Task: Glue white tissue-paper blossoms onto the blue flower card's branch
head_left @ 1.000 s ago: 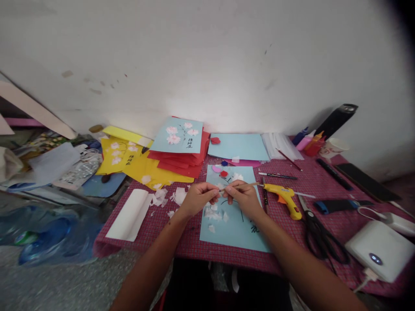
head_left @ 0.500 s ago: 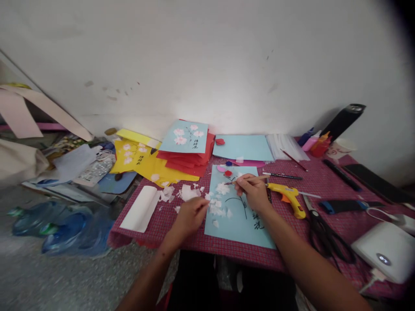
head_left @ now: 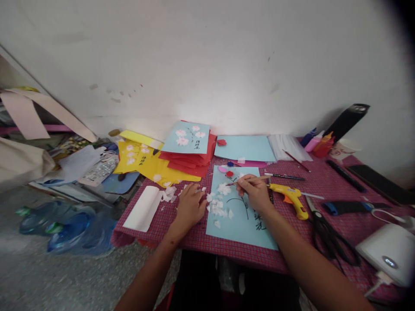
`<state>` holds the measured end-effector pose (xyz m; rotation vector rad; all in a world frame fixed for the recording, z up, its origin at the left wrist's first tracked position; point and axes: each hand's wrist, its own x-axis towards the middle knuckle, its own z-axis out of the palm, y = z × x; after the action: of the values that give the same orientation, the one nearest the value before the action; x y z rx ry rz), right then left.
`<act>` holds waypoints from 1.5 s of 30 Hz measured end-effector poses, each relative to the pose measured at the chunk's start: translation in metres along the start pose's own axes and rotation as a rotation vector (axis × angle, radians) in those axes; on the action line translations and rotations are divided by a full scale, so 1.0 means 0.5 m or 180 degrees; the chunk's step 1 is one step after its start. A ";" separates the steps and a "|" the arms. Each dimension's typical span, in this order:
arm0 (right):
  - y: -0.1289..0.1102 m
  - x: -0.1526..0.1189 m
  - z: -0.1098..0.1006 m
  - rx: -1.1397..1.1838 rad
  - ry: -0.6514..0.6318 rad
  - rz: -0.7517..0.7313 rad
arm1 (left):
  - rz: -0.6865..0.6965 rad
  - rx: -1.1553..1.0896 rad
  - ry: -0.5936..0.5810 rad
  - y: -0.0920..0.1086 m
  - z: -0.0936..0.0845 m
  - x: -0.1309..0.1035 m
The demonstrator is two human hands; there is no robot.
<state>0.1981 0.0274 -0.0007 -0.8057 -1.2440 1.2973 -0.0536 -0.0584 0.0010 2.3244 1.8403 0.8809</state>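
My right hand [head_left: 254, 192] pinches a paintbrush [head_left: 234, 182], its tip at a white paper flower [head_left: 224, 188] on a light blue sheet [head_left: 227, 236]. That sheet also bears black branch lines, dark brush lettering and several loose white petals [head_left: 217, 209]. To the left, my left hand [head_left: 192, 206] lies palm down over torn white paper scraps [head_left: 168, 194], fingers spread and part of the scraps covered. A folded white paper [head_left: 142, 209] rests farther left. Small red and blue paint caps [head_left: 229, 173] sit near the sheet's top edge.
A yellow glue gun [head_left: 290, 198], black scissors [head_left: 332, 237] and a white power bank [head_left: 389, 252] lie right. Behind are stacked red sheets [head_left: 191, 162] with a finished blue card [head_left: 177, 144] on top, and paint bottles [head_left: 319, 142]. Water jugs [head_left: 69, 224] stand on the floor left.
My left hand has moved left from the blue sheet's edge onto the paper scraps, and its fingers have spread. My right hand keeps the brush at the flower.
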 end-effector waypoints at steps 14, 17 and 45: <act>0.005 0.002 0.000 0.0074 -0.0014 0.0063 | 0.0057 -0.0506 -0.0015 0.008 0.010 0.008; 0.007 0.002 -0.001 0.0050 -0.0041 0.0054 | 0.0135 -0.0509 -0.0072 0.007 0.010 0.005; -0.001 -0.002 -0.002 -0.0354 -0.0101 -0.0075 | -0.0210 0.0076 0.0282 -0.100 -0.092 -0.148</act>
<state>0.1995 0.0268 -0.0005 -0.8495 -1.3567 1.2345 -0.1284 -0.1247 -0.0087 2.2586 1.9595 0.9737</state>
